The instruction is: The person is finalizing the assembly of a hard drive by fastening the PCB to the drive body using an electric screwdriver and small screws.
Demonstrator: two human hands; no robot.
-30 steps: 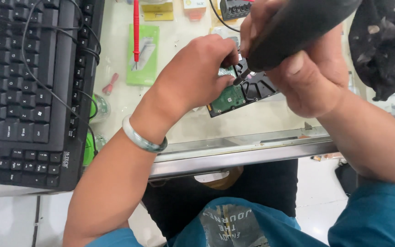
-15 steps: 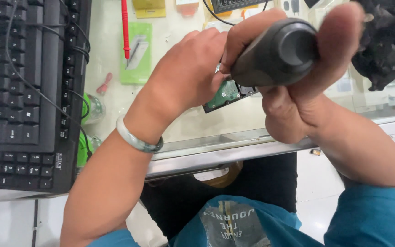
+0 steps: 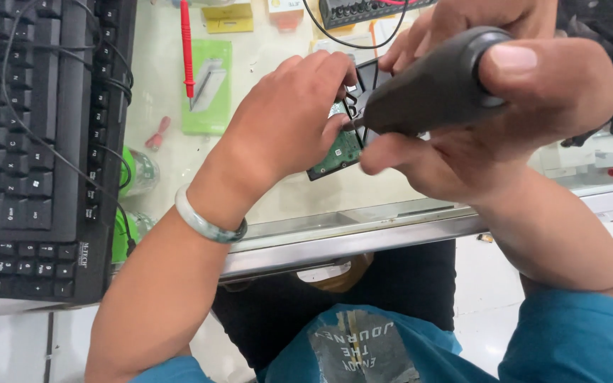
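My left hand (image 3: 289, 117) presses down on a hard drive (image 3: 336, 152) that lies on the glass counter (image 3: 363, 213) with its green circuit board facing up. Most of the drive is hidden under my fingers. My right hand (image 3: 505, 113) grips a thick dark screwdriver handle (image 3: 438, 89), thumb on its rounded end. The tool's tip points down to the left and meets the drive near my left fingertips. A pale green bangle (image 3: 207, 223) circles my left wrist.
A black keyboard (image 3: 37, 142) with a cable across it fills the left. On or under the glass lie a red probe (image 3: 186, 46), a green card (image 3: 207, 89), yellow labels and green-capped bottles (image 3: 133, 174). A black device (image 3: 363, 10) sits at the top, dark cloth at the right.
The view has shifted and the screwdriver handle has tilted, its round end now facing up-right. My left hand stays on the hard drive.
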